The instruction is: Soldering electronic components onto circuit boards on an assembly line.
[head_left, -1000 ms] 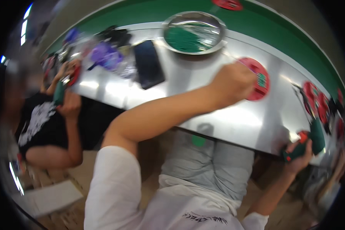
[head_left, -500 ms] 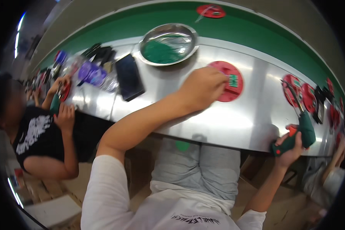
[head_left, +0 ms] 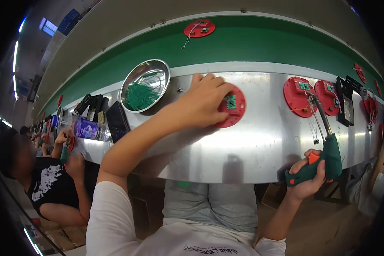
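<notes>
My half-open left hand (head_left: 205, 101) covers part of a red disc (head_left: 238, 112); whether it grips, I can't tell. My right hand (head_left: 311, 177) clasps a green gun-shaped tool (head_left: 332, 158).

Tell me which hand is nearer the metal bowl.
Left: the left hand is just right of the bowl; the right hand is much farther right, around a green tool.

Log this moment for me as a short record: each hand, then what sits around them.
Left hand: on a red disc, fingers spread; firmness of hold unclear
Right hand: gripping a green tool with an orange trigger
Tool tip: appears over two red discs; contact unclear
Bowl: metal, holding green pieces
Bottle: on its side, left of the bowl
Surface: shiny metal table
</notes>
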Available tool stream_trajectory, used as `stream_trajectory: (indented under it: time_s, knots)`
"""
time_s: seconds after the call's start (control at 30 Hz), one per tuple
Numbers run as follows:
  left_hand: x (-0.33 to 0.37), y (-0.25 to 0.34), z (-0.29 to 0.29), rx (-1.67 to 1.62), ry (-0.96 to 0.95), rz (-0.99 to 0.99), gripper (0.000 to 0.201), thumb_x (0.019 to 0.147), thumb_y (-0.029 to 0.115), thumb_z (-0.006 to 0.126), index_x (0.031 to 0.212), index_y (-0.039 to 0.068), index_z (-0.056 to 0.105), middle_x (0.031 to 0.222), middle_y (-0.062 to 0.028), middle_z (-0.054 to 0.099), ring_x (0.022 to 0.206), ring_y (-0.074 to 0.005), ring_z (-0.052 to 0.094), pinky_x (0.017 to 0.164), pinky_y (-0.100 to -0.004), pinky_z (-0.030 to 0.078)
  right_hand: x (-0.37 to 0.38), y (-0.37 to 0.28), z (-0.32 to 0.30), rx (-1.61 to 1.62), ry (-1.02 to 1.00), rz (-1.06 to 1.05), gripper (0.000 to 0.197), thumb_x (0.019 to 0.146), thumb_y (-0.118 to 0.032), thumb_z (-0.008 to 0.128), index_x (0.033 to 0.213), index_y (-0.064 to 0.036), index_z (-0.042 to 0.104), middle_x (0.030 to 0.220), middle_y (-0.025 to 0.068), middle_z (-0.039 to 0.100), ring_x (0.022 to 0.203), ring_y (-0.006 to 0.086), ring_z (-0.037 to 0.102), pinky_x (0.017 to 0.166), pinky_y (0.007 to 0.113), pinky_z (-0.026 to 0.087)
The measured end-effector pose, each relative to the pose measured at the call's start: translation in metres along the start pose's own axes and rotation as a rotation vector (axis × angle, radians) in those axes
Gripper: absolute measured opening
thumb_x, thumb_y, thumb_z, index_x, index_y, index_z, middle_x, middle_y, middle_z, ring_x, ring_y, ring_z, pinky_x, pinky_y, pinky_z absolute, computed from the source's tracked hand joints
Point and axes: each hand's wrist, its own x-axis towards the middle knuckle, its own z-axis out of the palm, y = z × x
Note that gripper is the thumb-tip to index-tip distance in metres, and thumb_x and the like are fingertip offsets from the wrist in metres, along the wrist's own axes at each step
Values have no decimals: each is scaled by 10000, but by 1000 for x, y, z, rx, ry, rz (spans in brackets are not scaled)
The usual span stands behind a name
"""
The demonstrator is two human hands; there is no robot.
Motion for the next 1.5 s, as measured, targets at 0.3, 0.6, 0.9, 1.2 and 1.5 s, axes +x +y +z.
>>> stream_trajectory:
  time_s: [0.3, 0.6, 0.9, 1.2, 1.5]
  knots:
    - [156, -151, -11, -69, 841, -397, 419, 793, 239, 679, 1170, 55, 657, 1102, -163, 682, 1110, -349, 586, 940, -462, 459, -1, 6, 1, 26, 24, -3, 421, 1044, -314, 334, 1144, 65, 487, 992, 182, 535, 464, 148, 488, 436, 255, 429]
    - [143, -199, 23, -651, 662, -629, 181, 745, 202, 774, 813, 34, 768, 852, -166, 739, 794, -264, 726, 750, -365, 585, 2, 12, 0, -54, 108, 96, 433, 1043, -357, 379, 1097, 34, 556, 584, 47, 502, 497, 139, 453, 511, 244, 368]
    - [4, -73, 11, -668, 502, -406, 181, 727, 154, 685, 685, -21, 688, 650, -196, 658, 633, -327, 667, 642, -390, 547, -6, -20, 30, -116, 53, 32, 407, 896, -376, 590, 867, 29, 623, 648, 79, 542, 459, 172, 481, 410, 278, 388]
    - [-39, -51, 33, -623, 480, -476, 369, 721, 196, 666, 762, -159, 575, 927, -348, 607, 868, -472, 636, 759, -455, 541, 16, -5, -1, -383, 188, 31, 369, 1011, -393, 460, 1031, -67, 633, 665, 10, 483, 536, 122, 442, 508, 281, 427]
    - [-74, -38, 14, -273, 489, -494, 201, 741, 131, 653, 769, -65, 689, 936, -257, 633, 900, -421, 648, 810, -464, 538, -2, 7, 23, -288, 84, 81, 391, 1010, -367, 467, 997, 3, 594, 593, 67, 522, 490, 154, 494, 476, 277, 417]
